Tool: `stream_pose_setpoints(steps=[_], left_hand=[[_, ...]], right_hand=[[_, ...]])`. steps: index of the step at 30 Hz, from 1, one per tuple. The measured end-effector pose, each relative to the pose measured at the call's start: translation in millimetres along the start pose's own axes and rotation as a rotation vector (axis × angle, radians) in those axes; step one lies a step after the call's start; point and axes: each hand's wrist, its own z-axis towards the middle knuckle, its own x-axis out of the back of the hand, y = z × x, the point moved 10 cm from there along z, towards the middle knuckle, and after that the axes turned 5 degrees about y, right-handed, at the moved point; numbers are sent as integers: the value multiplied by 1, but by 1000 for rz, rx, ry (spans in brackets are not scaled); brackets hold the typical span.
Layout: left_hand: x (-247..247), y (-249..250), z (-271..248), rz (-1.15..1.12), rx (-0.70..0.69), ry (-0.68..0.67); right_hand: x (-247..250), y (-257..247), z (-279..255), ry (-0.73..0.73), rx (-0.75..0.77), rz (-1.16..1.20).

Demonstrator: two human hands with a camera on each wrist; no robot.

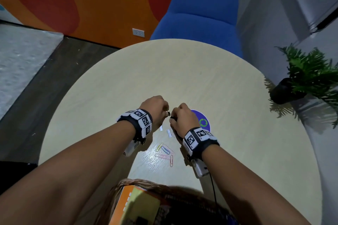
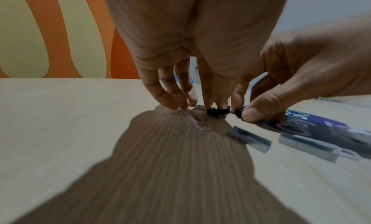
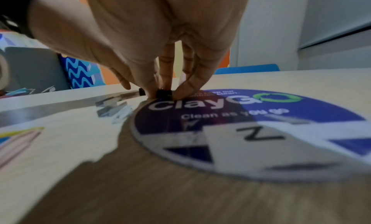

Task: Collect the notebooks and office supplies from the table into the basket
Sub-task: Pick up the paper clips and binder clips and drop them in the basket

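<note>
Both hands at frame centre, low over table [image 1: 182, 71]. Left hand [image 1: 155, 107]: fingers curled down, tips pinch small black binder clip [image 2: 217, 112]; pink paper clip [image 2: 197, 121] under tips. Right hand [image 1: 182, 117]: thumb + fingers pinch 2nd black clip [image 3: 164, 93] at edge of round sticker [image 3: 261, 121]. Staple strips [image 2: 249, 139] just beside, lower right of left-wrist view. Coloured clips [image 1: 165, 152] below centre; basket [image 1: 117, 193] at bottom edge.

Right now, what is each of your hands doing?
Left hand: fingertips pinching a small black binder clip.
Right hand: pinching another black clip.
</note>
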Motion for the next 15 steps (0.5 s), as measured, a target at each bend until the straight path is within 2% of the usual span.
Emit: stream_pose_setpoints(steps=[4,8,12,15], left_hand=[[-4,11,1,64,-73,-41],[-11,12,2,106,-88,-77],[-7,18,-3,89,-110,-51],[10,27,-13,19,-137,-2]], right_hand=[[3,14,-2,-12,-45,-4],[16,27,-12,-44,-64,25],[46,34,-42,-35,-50,78],[68,24,-74,-41,14,139]])
